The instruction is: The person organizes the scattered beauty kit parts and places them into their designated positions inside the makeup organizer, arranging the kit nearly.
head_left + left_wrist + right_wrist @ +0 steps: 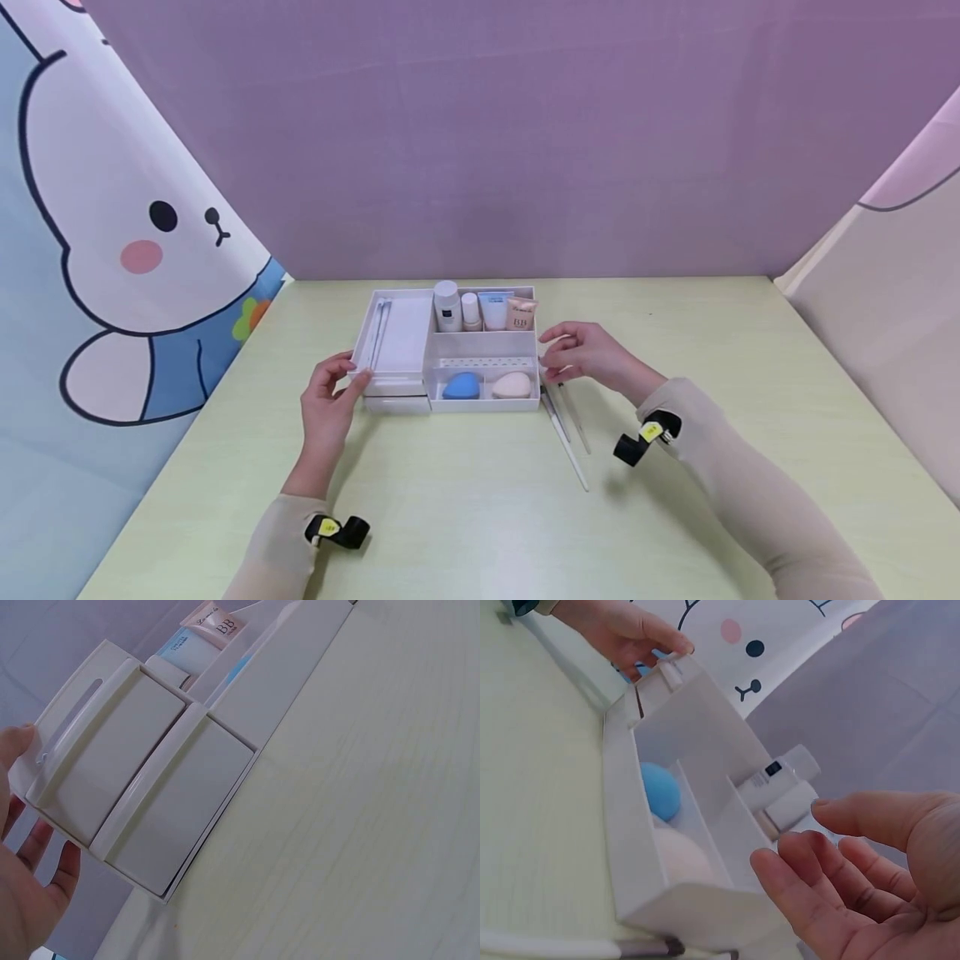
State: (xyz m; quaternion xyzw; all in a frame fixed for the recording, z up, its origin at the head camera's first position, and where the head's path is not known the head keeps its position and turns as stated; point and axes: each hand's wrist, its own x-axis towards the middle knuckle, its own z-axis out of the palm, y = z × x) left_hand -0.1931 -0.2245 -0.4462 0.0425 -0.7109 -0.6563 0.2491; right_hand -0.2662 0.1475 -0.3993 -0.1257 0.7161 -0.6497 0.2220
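Table point(720, 375): I'm at its near side; pale yellow-grn top w/ faint wood grain.
Purple backdrop point(480, 142): directly behind table, along its far edge; plain, looks like fabric, faint horiz. crease up high, bit darker low ctr.
Cartoon panel point(52, 475): L of table, from my side; white animal char. point(97, 192) w/ blk outline, pink cheek, blue outfit, orange + grn flower point(243, 323), lt blue bkgd.
Pale panel point(877, 292): R of table; cream-ish, pink patch above dk curved line.
Light: soft; I see a whitish sheen point(510, 533) on table's near part, ctr.
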